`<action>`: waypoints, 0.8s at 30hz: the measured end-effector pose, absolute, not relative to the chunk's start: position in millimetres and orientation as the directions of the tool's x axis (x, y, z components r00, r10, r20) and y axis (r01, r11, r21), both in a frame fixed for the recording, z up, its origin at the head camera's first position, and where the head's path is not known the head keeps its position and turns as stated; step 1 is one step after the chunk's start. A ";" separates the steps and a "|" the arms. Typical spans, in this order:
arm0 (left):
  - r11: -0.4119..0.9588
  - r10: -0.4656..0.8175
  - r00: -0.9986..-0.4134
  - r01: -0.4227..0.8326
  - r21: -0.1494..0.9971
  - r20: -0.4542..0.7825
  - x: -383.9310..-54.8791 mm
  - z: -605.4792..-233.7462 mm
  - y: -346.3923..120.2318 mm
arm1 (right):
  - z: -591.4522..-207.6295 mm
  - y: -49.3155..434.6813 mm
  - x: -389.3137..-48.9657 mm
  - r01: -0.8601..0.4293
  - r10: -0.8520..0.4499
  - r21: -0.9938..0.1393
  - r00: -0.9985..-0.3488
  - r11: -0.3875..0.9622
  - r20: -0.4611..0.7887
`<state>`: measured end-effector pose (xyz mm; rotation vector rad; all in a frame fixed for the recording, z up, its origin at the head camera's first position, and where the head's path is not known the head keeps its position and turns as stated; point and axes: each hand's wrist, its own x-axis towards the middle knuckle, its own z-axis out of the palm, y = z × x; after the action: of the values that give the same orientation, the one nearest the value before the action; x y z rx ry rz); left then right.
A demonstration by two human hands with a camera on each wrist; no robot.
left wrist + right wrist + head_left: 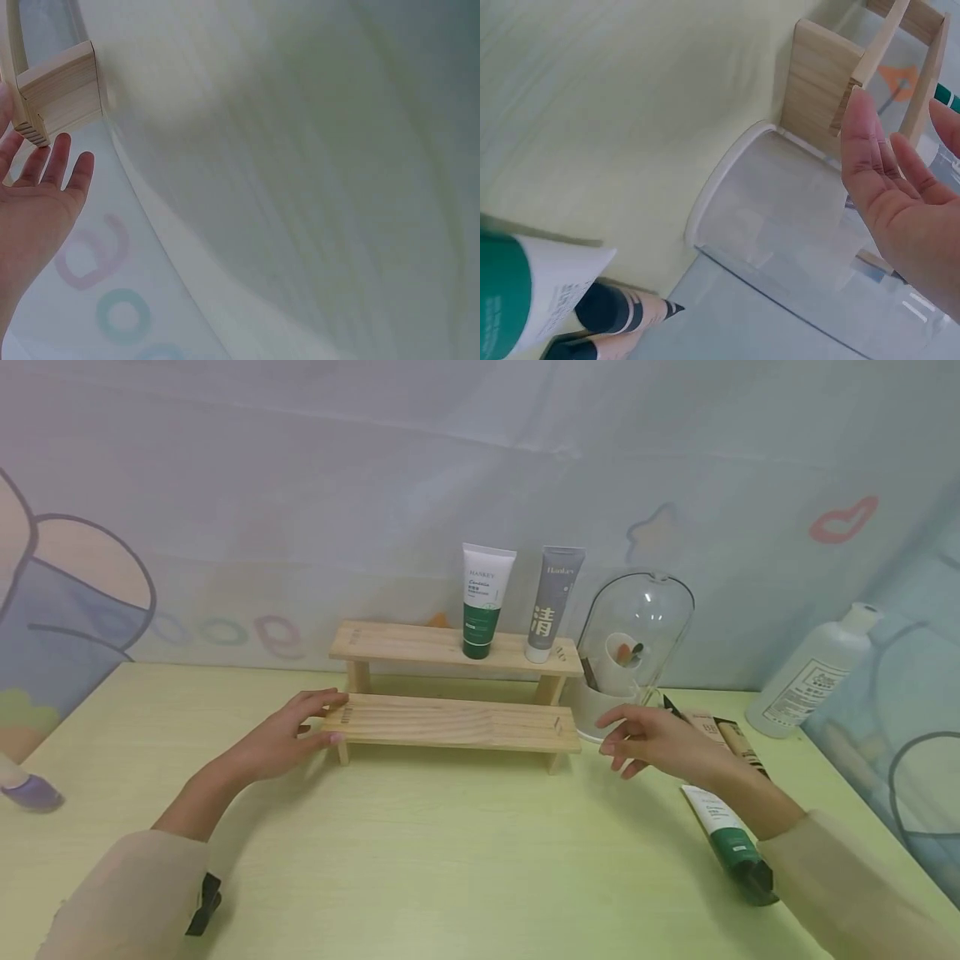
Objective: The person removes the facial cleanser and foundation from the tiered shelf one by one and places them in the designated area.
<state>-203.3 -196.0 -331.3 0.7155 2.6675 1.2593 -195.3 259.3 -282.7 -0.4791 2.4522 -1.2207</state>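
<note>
A two-tier wooden shelf [450, 722] stands on the table. My left hand [288, 735] is at the left end of its lower board, thumb by the front corner and forefinger at the back corner. In the left wrist view, its extended fingers [56, 161] touch the board's end. My right hand [660, 743] hovers just off the right end with loosely bent fingers, holding nothing. On the upper board, a white-and-green tube [483, 597] and a grey tube [553, 606] stand upright on their caps.
A clear-domed holder [641, 618] with brushes stands behind my right hand. Under my right forearm lie another white-and-green tube [723, 831] and cosmetic tubes [738, 743]. A white bottle [813, 672] stands at the back right; a purple-tipped object [33, 792] is at far left.
</note>
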 end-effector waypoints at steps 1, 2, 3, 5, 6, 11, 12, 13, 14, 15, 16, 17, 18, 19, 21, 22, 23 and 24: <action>0.544 0.459 -0.882 0.372 0.752 0.104 -203.4 -331.5 -195.7 | -281.9 257.1 -196.2 -0.141 -0.451 -0.810 -0.877 0.569 -0.164; 0.544 0.459 -0.882 0.373 0.751 0.104 -203.5 -331.5 -195.7 | -281.1 254.6 -196.9 -0.146 -0.455 -0.811 -0.876 0.566 -0.160; 0.543 0.462 -0.881 0.376 0.751 0.108 -203.4 -331.6 -195.7 | -280.1 252.2 -197.7 -0.147 -0.456 -0.812 -0.876 0.565 -0.158; 0.542 0.462 -0.880 0.377 0.751 0.109 -203.5 -331.7 -195.7 | -278.7 247.8 -199.7 -0.154 -0.460 -0.813 -0.875 0.562 -0.152; 0.542 0.462 -0.880 0.378 0.750 0.110 -203.6 -331.9 -195.8 | -278.1 245.6 -200.9 -0.161 -0.462 -0.811 -0.874 0.563 -0.147; 0.543 0.454 -0.884 0.370 0.754 0.107 -204.4 -333.1 -196.2 | -276.0 235.2 -207.3 -0.183 -0.469 -0.805 -0.874 0.564 -0.130; 0.543 0.454 -0.885 0.369 0.754 0.106 -204.5 -333.4 -196.4 | -275.4 233.4 -208.1 -0.184 -0.470 -0.806 -0.873 0.562 -0.128; 0.543 0.453 -0.885 0.368 0.755 0.106 -204.5 -333.5 -196.5 | -274.7 231.6 -208.8 -0.183 -0.470 -0.809 -0.873 0.559 -0.128; 0.544 0.452 -0.886 0.368 0.755 0.105 -204.5 -333.5 -196.6 | -274.3 230.1 -209.6 -0.185 -0.472 -0.811 -0.873 0.555 -0.124; 0.544 0.452 -0.886 0.367 0.755 0.105 -204.5 -333.6 -196.7 | -273.9 228.4 -210.3 -0.186 -0.475 -0.815 -0.872 0.549 -0.121; 0.544 0.451 -0.887 0.365 0.755 0.103 -204.4 -333.6 -196.6 | -273.7 226.7 -211.2 -0.189 -0.477 -0.818 -0.871 0.544 -0.115; 0.545 0.450 -0.887 0.364 0.755 0.103 -204.3 -333.6 -196.6 | -273.6 225.1 -212.1 -0.196 -0.480 -0.818 -0.871 0.541 -0.109; 0.545 0.449 -0.888 0.362 0.756 0.102 -204.3 -333.6 -196.6 | -273.3 223.4 -212.9 -0.206 -0.483 -0.817 -0.870 0.539 -0.100; 0.545 0.449 -0.888 0.363 0.756 0.102 -204.3 -333.5 -196.5 | -273.5 221.6 -214.1 -0.217 -0.487 -0.815 -0.869 0.537 -0.090; 0.544 0.448 -0.888 0.362 0.757 0.103 -203.9 -333.1 -196.2 | -274.0 218.2 -216.6 -0.239 -0.493 -0.814 -0.868 0.529 -0.066; 0.542 0.450 -0.886 0.366 0.756 0.106 -203.7 -333.1 -196.1 | -274.0 216.5 -217.6 -0.256 -0.494 -0.809 -0.868 0.529 -0.049; 0.542 0.451 -0.886 0.367 0.756 0.107 -203.6 -332.9 -196.0 | -274.0 214.7 -218.7 -0.265 -0.493 -0.807 -0.869 0.528 -0.037; 0.541 0.451 -0.886 0.368 0.756 0.108 -203.5 -332.6 -195.9 | -273.8 213.1 -219.7 -0.273 -0.490 -0.805 -0.871 0.527 -0.025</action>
<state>-203.5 -195.9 -332.6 0.7118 2.6694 1.2732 -219.7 213.1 -273.8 -0.6429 2.5202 -1.2630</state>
